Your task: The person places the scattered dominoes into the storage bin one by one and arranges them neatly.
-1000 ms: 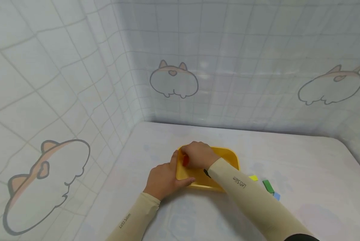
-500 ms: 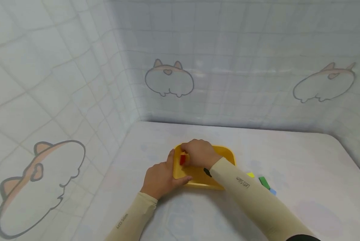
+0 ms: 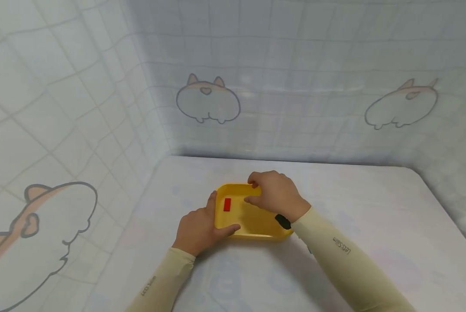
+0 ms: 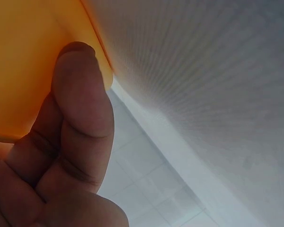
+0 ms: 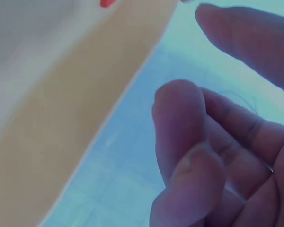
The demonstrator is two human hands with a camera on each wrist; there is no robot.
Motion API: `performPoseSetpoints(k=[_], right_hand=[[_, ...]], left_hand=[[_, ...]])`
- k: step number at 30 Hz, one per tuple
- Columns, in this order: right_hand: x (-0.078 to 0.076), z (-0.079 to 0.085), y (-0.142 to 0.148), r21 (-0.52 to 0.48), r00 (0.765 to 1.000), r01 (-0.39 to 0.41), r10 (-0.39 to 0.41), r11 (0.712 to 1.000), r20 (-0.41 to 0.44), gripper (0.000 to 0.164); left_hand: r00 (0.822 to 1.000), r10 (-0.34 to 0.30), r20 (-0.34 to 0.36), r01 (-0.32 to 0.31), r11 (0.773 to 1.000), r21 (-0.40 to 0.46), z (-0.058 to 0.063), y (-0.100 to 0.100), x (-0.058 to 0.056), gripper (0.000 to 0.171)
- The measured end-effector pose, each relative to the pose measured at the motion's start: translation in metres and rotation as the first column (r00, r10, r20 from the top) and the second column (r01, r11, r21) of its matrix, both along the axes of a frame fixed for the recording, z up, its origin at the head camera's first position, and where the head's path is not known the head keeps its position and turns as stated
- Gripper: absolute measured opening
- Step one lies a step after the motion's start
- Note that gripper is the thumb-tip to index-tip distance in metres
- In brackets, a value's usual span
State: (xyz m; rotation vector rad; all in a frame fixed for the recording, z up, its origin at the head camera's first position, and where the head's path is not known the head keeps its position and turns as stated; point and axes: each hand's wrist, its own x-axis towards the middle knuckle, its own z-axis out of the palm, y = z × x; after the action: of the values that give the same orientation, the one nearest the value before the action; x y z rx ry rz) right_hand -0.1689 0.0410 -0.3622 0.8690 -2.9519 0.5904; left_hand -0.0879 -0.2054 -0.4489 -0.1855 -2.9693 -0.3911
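Observation:
A small red rectangular block (image 3: 227, 204) lies flat on the floor of a yellow tray (image 3: 252, 236), toward its left side. My left hand (image 3: 198, 229) holds the tray at its near left corner. Its thumb lies over the front rim and its fingers run along the left wall. In the left wrist view, fingers (image 4: 83, 99) bend against the yellow plastic. My right hand (image 3: 277, 193) hangs over the tray's right part, thumb and fingers apart, holding nothing. A corner of the red block (image 5: 105, 2) shows at the top of the right wrist view.
A dark oval object (image 3: 283, 222) sits by my right wrist. A bluish bit (image 3: 310, 250) peeks out beside the right forearm, right of the tray. The pale tabletop (image 3: 225, 277) meets tile-patterned walls (image 3: 279, 86) at the back and left.
My right hand has let go of the red block, which now lies in the tray, and has moved right and up. The arm now covers most of the coloured pieces. The left hand keeps its hold.

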Motion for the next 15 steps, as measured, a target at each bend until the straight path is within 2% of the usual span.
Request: performPoseSetpoints(k=[5,15], right_hand=[[0.014,-0.002,0.029,-0.075,0.997,0.067,-0.07,0.995,-0.042,0.045],[0.034,-0.009,0.089,-0.265,0.978,0.129,-0.167,0.955,-0.124,0.031]], left_hand=[[1.0,0.004,0.022,-0.004,1.0,-0.005,0.0,0.0,0.001,0.135],[1.0,-0.007,-0.029,0.008,1.0,0.011,-0.002,0.0,0.001,0.13]])
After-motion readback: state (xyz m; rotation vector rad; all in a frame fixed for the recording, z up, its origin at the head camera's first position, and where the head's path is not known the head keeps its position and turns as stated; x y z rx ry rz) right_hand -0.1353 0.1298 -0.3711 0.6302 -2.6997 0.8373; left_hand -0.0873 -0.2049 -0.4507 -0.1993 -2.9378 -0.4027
